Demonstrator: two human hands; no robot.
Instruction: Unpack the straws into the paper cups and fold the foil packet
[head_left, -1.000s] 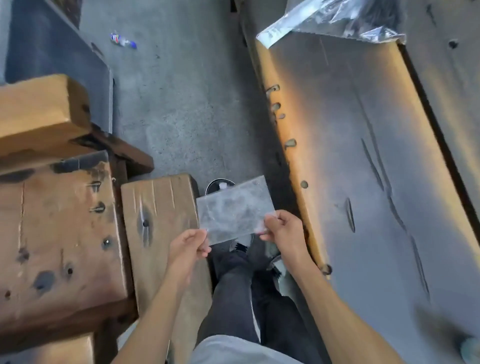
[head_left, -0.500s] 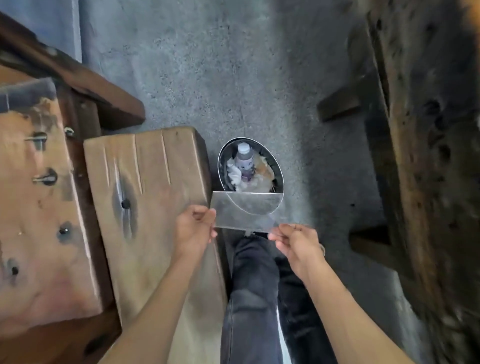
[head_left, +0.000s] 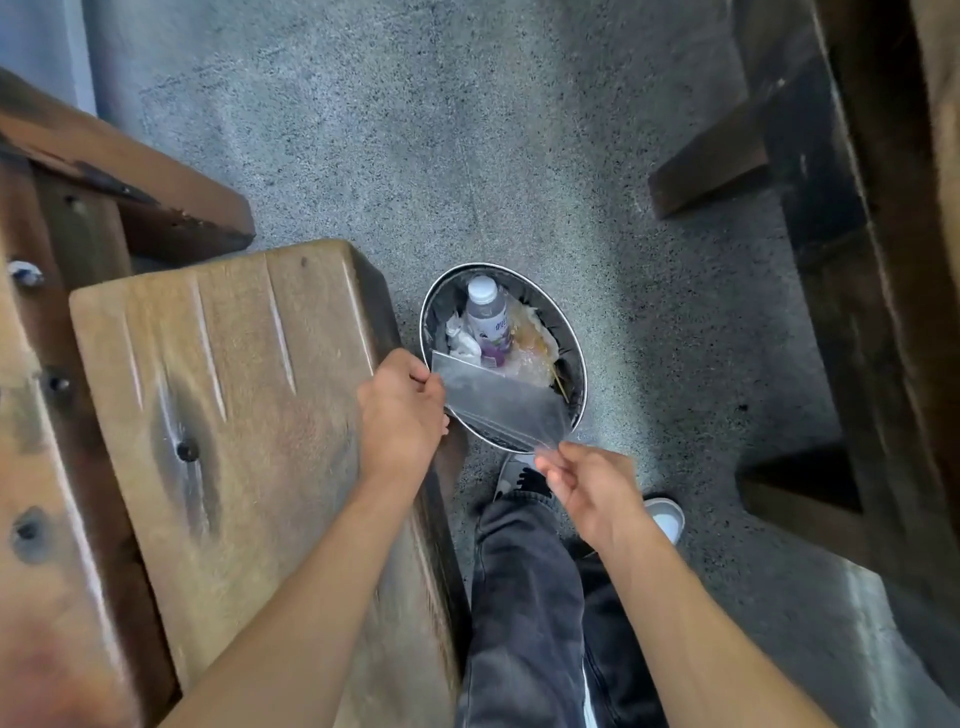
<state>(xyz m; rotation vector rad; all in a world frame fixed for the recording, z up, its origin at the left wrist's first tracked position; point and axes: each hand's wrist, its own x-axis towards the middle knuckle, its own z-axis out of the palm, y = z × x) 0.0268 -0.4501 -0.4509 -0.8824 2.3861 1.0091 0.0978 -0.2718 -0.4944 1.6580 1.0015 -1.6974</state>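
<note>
A speckled grey concrete floor (head_left: 467, 130) filled the upper and middle part of the frame. A thick, worn wooden bench (head_left: 223, 415) with scratches and a dark knot ran down the left side, with more dark timber behind it at the upper left. Dark wooden beams (head_left: 831, 260) stood along the right edge.

On the floor at the centre, just beside the bench end, sat a round metal bin (head_left: 576, 364) with a dark liner. Inside lay a clear plastic bottle (head_left: 488, 322) with a white cap and purple label, crumpled white paper to its left, and pale wrapping to its right.

The folded foil packet (head_left: 498, 405) was held flat over the lower half of the bin's opening. The left hand (head_left: 402, 410) pinched its left edge between thumb and fingers. The right hand (head_left: 592, 488), at lower centre, had its fingers loosely curled, the fingertips at the packet's lower right corner; whether they gripped it could not be told.

Below, dark jeans (head_left: 524, 597) and grey shoes stood on the floor.
</note>
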